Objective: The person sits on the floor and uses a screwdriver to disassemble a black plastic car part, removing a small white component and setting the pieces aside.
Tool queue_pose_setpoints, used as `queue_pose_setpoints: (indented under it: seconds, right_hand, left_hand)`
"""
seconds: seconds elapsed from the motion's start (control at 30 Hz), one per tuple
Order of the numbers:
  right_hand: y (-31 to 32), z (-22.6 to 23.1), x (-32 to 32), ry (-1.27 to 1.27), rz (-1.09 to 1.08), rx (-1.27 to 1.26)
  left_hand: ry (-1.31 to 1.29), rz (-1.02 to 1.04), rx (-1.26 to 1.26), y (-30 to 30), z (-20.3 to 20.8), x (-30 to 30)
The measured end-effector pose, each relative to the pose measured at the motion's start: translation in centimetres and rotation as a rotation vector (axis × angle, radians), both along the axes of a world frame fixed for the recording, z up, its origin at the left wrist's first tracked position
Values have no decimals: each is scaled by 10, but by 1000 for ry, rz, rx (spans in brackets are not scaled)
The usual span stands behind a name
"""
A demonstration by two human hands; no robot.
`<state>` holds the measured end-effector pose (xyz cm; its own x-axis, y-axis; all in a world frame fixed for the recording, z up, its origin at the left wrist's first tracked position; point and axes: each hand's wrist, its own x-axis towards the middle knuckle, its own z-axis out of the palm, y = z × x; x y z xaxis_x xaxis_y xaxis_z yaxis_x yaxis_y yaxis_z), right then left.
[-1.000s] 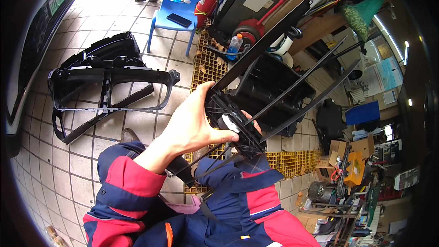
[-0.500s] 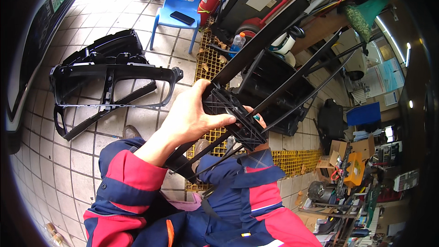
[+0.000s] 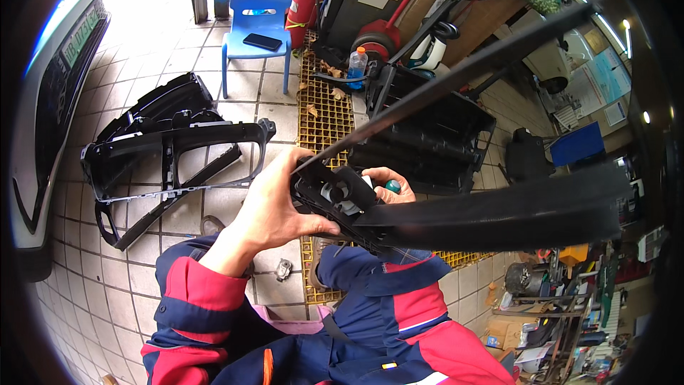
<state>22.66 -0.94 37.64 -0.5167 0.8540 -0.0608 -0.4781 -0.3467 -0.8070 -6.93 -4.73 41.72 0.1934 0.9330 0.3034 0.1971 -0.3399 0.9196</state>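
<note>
A black plastic car grille shutter part (image 3: 491, 217) with long flat slats is raised in front of me, its slats fanning out to the right. My left hand (image 3: 267, 207) grips its central block (image 3: 335, 192), thumb on the near side and fingers behind. A round grey-white piece (image 3: 340, 196) shows inside the block. On the block's far right side, my right hand (image 3: 388, 175) has its fingers curled around a small handle with a rounded teal end (image 3: 392, 186). The rest of that tool is hidden, and the slats cover part of this hand.
Black bumper frames (image 3: 171, 150) lie on the tiles at left, beside a car (image 3: 64, 100). A blue chair (image 3: 260, 18) holds a phone (image 3: 262, 42). Yellow floor grating (image 3: 324, 110), a bottle (image 3: 358, 64) and a large black plastic panel (image 3: 427, 135) lie ahead. A small metallic piece (image 3: 283, 269) sits near my foot.
The grille shutter part has been turned over, so its slats now swing to the right and its block's inside shows. Both hands still hold on. My view has shifted slightly.
</note>
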Motion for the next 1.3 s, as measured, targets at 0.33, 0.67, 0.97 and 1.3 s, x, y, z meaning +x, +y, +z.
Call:
queue_pose_setpoints:
  seconds: [0.33,0.67,0.97,1.3]
  right_hand:
    - [-2,8,-6,-19,-13,58]
    - [-10,16,-19,9,-117,46]
    - [-3,-2,-11,-116,-85,147]
    - [-2,0,-12,-36,-84,48]
  left_hand:
    - [-34,-16,17,4,-11,0]
    - [-93,-18,-67,1,-3,-2]
    - [9,7,-35,5,-14,-5]
    - [-34,59,23,3,-15,0]
